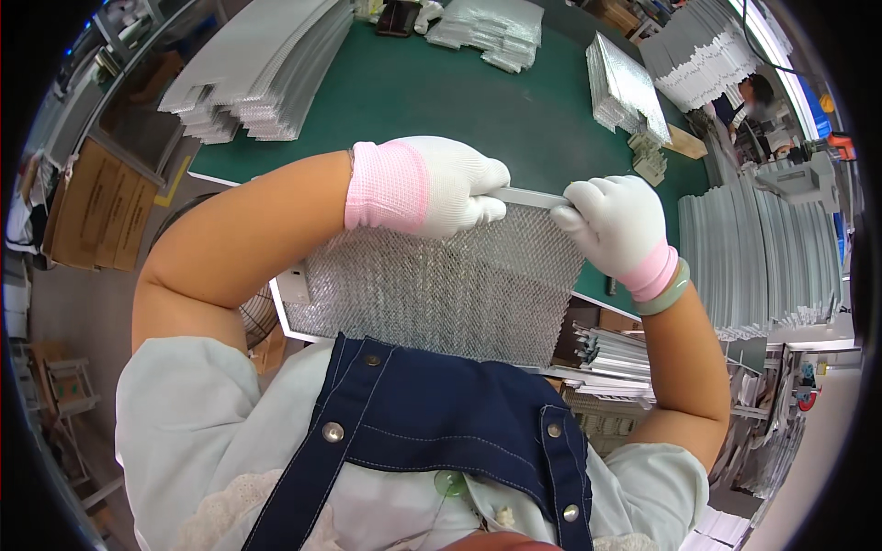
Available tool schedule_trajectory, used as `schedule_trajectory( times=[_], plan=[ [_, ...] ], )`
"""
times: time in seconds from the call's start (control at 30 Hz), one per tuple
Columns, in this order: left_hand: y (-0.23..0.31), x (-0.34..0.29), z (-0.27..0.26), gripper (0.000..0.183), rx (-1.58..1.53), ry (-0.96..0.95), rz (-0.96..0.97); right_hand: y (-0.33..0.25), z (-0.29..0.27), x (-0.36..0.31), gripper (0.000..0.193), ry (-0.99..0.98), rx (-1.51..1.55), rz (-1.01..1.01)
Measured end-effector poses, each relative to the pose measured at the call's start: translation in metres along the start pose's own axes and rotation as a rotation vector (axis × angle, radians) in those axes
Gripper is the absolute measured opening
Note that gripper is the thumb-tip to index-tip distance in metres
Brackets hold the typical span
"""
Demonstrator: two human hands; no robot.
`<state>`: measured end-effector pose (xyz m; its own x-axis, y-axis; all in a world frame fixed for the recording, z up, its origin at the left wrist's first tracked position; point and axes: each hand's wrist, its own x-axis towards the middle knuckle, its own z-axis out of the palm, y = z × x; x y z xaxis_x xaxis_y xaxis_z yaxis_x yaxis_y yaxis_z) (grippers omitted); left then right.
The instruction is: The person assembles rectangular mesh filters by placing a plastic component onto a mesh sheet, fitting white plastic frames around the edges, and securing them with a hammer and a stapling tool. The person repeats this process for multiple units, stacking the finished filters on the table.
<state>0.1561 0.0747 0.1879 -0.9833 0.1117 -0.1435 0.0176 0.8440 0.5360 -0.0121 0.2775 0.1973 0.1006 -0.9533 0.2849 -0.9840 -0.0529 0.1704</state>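
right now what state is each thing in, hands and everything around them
Left grip: gloved, closed on the metal strip
Right grip: gloved, closed on the strip's other end
Metal strip: held between both grips
Mesh sheet: spread out, far edge at the strip
Far-left panels: stacked
Green bracelet: worn on right wrist
Bib straps: fastened
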Motion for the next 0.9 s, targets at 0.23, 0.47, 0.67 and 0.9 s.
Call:
schedule_trajectory(
  times=[0.23, 0.47, 0.67, 0.9],
  plan=[
    [-0.005, -0.003, 0.005, 0.035, -0.008, 0.061, 0.038, -0.001, -0.005, -0.005, 0.021, -0.058, -0.129, 0.028],
    [-0.02, 0.01, 0.013, 0.038, 0.029, 0.116, -0.061, 0.051, 0.036, -0.043, 0.046, -0.134, 0.702, 0.792],
    [-0.064, 0.068, 0.089, 0.042, 0.111, 0.127, -0.172, 0.097, 0.149, -0.069, 0.07, -0.665, 0.18, 1.345],
    [-0.082, 0.096, 0.12, 0.043, 0.055, -0.019, -0.141, 0.117, 0.181, -0.056, 0.049, -0.625, 0.392, 1.305]
  ],
)
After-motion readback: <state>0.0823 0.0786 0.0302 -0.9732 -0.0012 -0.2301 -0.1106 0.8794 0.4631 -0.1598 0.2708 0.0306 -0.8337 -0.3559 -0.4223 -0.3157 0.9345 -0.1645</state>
